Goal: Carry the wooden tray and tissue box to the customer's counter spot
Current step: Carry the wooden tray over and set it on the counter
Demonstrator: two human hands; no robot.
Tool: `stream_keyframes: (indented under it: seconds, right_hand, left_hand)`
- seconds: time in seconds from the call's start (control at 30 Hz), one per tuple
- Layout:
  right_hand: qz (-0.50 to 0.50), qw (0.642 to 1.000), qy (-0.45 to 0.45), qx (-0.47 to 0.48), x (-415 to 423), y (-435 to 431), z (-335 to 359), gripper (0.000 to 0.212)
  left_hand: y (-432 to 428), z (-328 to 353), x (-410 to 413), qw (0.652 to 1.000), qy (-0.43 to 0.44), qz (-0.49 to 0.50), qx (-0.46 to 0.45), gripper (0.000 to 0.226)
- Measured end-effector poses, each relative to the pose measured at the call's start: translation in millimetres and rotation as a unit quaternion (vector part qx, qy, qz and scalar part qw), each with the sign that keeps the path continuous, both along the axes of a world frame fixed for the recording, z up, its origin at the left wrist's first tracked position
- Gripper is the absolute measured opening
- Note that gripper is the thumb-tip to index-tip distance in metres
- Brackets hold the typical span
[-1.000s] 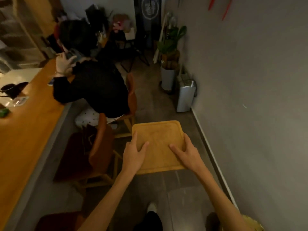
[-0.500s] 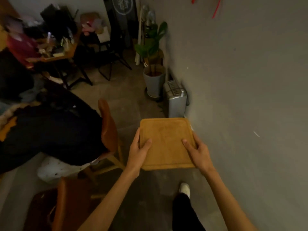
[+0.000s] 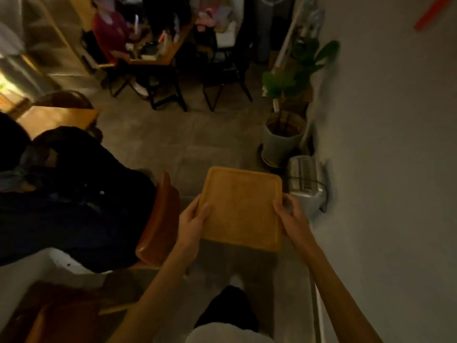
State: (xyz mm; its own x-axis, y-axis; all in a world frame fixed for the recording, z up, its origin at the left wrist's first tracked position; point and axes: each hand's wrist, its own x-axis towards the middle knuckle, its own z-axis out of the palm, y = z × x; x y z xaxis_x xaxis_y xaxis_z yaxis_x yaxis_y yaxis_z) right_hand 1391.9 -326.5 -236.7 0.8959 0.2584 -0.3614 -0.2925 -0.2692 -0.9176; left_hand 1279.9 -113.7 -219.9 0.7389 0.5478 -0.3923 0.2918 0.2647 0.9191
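The wooden tray (image 3: 241, 206) is a square, light-brown board with a shallow rim, held level in front of me above the floor. Nothing lies on it. My left hand (image 3: 193, 220) grips its left edge, thumb on top. On the right edge my right hand (image 3: 290, 217) holds it the same way. No tissue box is visible. The counter shows only as a pale surface (image 3: 22, 273) at the lower left.
A seated person in dark clothes (image 3: 74, 201) on a brown chair (image 3: 158, 221) is close on my left. A potted plant (image 3: 284, 134) and a small silver appliance (image 3: 305, 179) stand along the right wall. Another person sits at a cluttered table (image 3: 153, 55) ahead.
I have walked forward along the aisle; the seated person has slid back to my left and the plant and appliance are nearer. Both hands keep the same hold on the tray.
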Motion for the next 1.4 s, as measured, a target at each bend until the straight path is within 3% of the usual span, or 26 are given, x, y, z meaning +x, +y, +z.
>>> stream_keyframes:
  seconds: [0.2,0.33,0.5,0.67,0.83,0.97,1.1,1.2,1.27,1.4]
  right_hand:
    - [0.098,0.994,-0.036,0.012,172,99,11,0.047]
    - [0.151,0.988,0.020,0.015,260,156,20,0.038]
    - [0.114,0.993,0.030,0.019,360,230,19,0.038]
    - [0.093,0.994,0.009,0.051,448,326,7,0.015]
    - [0.108,0.992,0.011,0.063,527,442,-12,0.037]
    - [0.144,0.986,0.008,0.078,584,542,-18,0.016]
    - [0.246,0.965,0.058,0.067,626,641,-14,0.030]
    - [0.356,0.928,0.084,0.072,652,720,-13,0.030]
    - [0.435,0.897,0.064,0.052,664,776,-10,0.032]
    - [0.540,0.839,-0.059,0.025,676,886,-14,0.032]
  left_hand:
    - [104,1,116,0.999,-0.001,-0.002,-0.034,0.034]
    - [166,8,198,0.999,0.016,-0.018,-0.044,0.041]
    - [224,18,302,0.993,0.006,0.101,-0.062,0.023]
    - [292,1,398,0.963,0.008,0.264,-0.048,0.041]
    - [361,-9,485,0.938,-0.020,0.334,-0.090,0.058]
    - [414,-10,545,0.922,0.009,0.384,-0.049,0.069]
    - [493,-5,573,0.890,0.029,0.455,0.014,0.065]
    - [563,-4,574,0.867,0.028,0.496,0.034,0.064]
    - [610,-7,574,0.851,0.029,0.523,0.038,0.059]
    - [691,-18,571,0.832,0.040,0.550,0.056,0.055]
